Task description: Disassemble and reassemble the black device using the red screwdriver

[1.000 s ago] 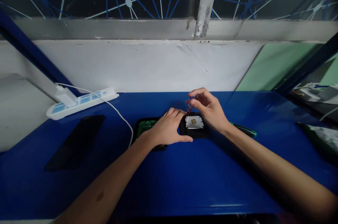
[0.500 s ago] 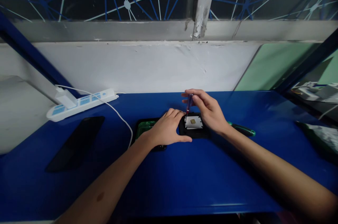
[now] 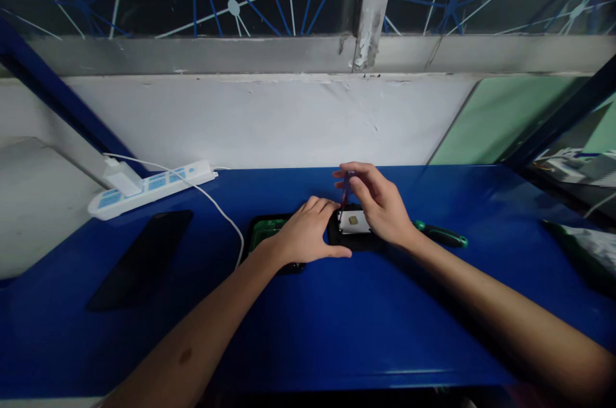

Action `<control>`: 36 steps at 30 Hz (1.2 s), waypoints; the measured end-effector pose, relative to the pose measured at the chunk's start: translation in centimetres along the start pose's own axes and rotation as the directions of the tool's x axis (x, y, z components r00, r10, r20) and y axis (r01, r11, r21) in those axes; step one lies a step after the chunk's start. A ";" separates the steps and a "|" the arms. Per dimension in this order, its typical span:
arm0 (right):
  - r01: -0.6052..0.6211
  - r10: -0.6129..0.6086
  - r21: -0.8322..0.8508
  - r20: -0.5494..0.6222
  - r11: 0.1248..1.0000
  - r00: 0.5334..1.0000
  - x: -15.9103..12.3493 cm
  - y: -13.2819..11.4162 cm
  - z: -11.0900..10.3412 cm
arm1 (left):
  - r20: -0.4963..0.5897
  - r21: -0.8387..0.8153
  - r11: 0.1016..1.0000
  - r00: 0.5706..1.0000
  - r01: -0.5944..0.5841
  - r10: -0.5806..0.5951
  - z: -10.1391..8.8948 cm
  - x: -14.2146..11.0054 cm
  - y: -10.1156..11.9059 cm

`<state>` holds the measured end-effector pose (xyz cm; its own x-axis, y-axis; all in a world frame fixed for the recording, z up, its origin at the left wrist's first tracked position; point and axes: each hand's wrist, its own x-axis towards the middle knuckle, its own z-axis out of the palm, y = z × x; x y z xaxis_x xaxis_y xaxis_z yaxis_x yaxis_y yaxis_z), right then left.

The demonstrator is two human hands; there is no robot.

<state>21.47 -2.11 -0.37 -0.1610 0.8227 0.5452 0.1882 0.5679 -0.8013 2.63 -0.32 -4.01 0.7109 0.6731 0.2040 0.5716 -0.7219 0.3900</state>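
a black device with a silver plate lies on the blue desk. the right hand pinches a screwdriver at the plate's left edge; the left hand is spread beside the device, partly over a black-and-green tray.

Dim light glints along the near edge of the worktop; the screwdriver looks soft, outer edges stretched.

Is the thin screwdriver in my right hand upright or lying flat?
Nearly upright: the screwdriver leans only slightly, its top end in the right hand, its lower end pointing down at the silver plate.
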 end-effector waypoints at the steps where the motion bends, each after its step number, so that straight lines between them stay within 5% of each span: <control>1: 0.000 0.000 0.000 0.005 1.000 1.000 0.0 0.0 0.0 | -0.003 0.000 1.000 1.000 0.000 0.000 0.0 0.0 0.0; 15: 0.114 -0.120 -0.095 -0.062 0.989 0.991 0.3 0.9 -0.2 | -0.001 -0.011 1.000 1.000 0.003 -0.003 0.1 0.0 -0.1; 30: 0.012 -0.013 -0.040 -0.011 0.999 1.000 -0.1 0.3 0.0 | 0.007 -0.023 1.000 1.000 0.001 0.000 -0.1 0.1 0.1; 36: 0.161 -0.182 -0.185 -0.103 0.969 0.978 0.2 1.0 -0.3 | 0.015 -0.013 1.000 1.000 0.011 -0.011 0.0 0.0 0.0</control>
<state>21.88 -1.35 -1.03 -0.0923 0.7037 0.7045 0.3355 0.6882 -0.6434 2.64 -0.28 -3.97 0.7108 0.6783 0.1860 0.5741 -0.7123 0.4038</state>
